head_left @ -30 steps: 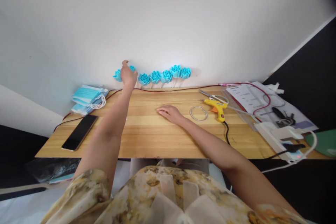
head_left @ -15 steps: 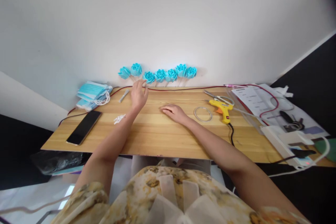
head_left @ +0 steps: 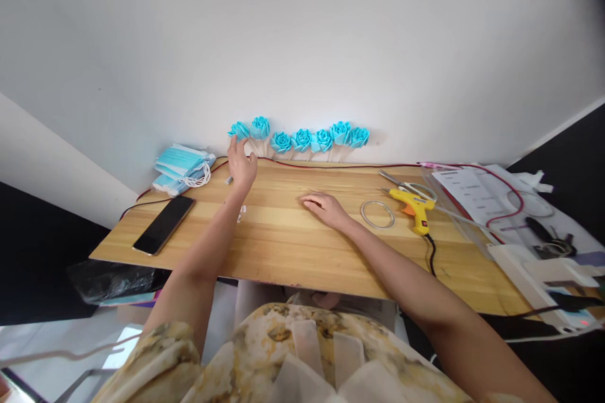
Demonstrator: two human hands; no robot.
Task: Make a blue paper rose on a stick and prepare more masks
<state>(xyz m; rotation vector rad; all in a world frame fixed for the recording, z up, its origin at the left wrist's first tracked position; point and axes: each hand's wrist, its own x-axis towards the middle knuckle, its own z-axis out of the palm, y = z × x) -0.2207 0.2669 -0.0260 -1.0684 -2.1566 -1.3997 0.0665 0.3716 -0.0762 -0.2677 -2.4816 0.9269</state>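
Left hand [head_left: 242, 167] is out at the back edge of the wooden table [head_left: 293, 245], palm down, fingers loosely spread and pointing up at the wall. The fingertips sit just below the leftmost of the blue paper roses [head_left: 302, 138], a row of seven propped against the wall, and the hand has nothing in its grip. A small grey stick [head_left: 229, 181] peeks out from under the hand's left edge, lying on the wood, and whether the palm touches it cannot be told. A white scrap [head_left: 242, 211] lies just beside the left forearm. Right hand [head_left: 326, 206] lies flat and open on the middle of the table, holding nothing, with a clear tape ring [head_left: 377, 227] near it on the right. Beyond the ring are the yellow glue gun [head_left: 413, 203] and scissors [head_left: 401, 184]. Off to the left, a stack of blue face masks [head_left: 182, 165] sits by the wall, with a dark phone [head_left: 164, 233] in front of it. A red cable [head_left: 331, 165] runs along the table's back edge under the roses.
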